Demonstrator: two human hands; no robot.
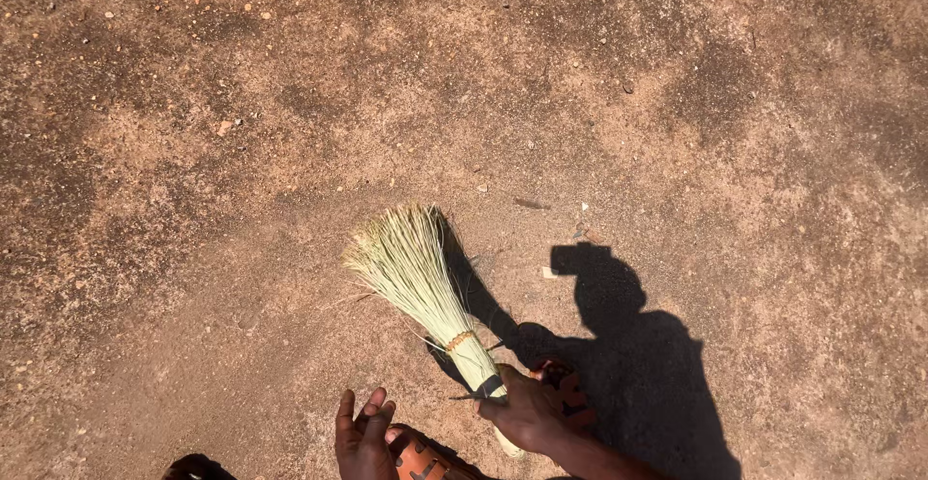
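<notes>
Your right hand has its fingers wrapped around the bound neck of a pale straw broom, whose bristles fan out up and to the left, their tips down near the bare dirt ground. A tan cord and a dark band tie the broom just above your grip. Your left hand hovers left of the broom's handle, fingers spread and holding nothing. Right of the broom falls your dark shadow; small pebbles and scraps lie scattered beyond the bristles. Orange sandals show below the handle.
</notes>
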